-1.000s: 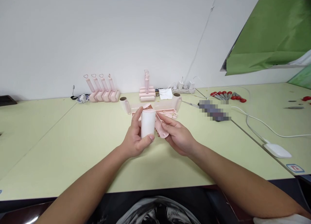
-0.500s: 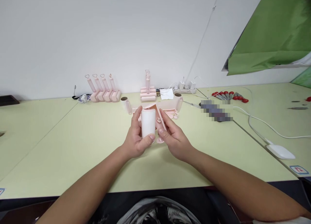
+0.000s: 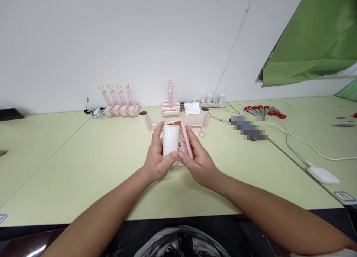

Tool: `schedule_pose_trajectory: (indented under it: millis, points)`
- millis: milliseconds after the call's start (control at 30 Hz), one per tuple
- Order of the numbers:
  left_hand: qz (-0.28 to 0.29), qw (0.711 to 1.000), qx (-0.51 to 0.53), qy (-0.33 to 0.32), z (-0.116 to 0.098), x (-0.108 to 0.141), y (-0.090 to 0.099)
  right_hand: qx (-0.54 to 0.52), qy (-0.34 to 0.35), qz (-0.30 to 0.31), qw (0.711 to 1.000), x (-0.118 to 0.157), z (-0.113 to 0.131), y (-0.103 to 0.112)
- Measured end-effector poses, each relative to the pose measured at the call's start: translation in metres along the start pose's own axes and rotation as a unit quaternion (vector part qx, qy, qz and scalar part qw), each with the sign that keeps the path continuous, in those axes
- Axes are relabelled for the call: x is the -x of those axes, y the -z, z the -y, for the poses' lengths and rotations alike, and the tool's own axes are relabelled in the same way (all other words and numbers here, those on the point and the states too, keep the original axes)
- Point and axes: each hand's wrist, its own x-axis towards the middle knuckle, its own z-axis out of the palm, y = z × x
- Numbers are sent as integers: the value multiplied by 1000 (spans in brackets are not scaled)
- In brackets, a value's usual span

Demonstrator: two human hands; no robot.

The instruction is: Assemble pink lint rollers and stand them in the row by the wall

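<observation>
A white roll point(image 3: 171, 140) stands upright in my left hand point(image 3: 158, 153), whose fingers and thumb wrap round its left side and lower front. My right hand point(image 3: 198, 156) grips a pale pink plastic casing point(image 3: 186, 140) right beside the roll. The casing's top edge leans over the top of the roll. Both thumbs nearly meet at the roll's lower right. Behind the hands lie more pink parts point(image 3: 198, 129), partly hidden, between two upright rolls with brown cores, one at the left point(image 3: 143, 118) and one at the right point(image 3: 205, 115).
Along the wall stand several pink rollers with handles point(image 3: 121, 108) and a stack of pink pieces point(image 3: 170, 109). A power strip point(image 3: 216, 103) with chargers is right of them. Red-handled tools point(image 3: 260, 109), a blurred dark object point(image 3: 248, 128) and a white cabled pad point(image 3: 323, 174) lie at the right.
My right hand and the casing have shifted and turned slightly against the roll. The right thumb has moved left, closer to the left thumb.
</observation>
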Motion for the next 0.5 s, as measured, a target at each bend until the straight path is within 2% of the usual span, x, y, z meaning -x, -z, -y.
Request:
schedule_pose_trajectory:
  millis: [400,500]
  points:
    - [-29,1000,1,-6,-4,-1,-6,-115,-59,65,989,5,3,-7]
    - [-29,999,15,1,-7,-1,-9,-131,-67,61,987,5,6,-9]
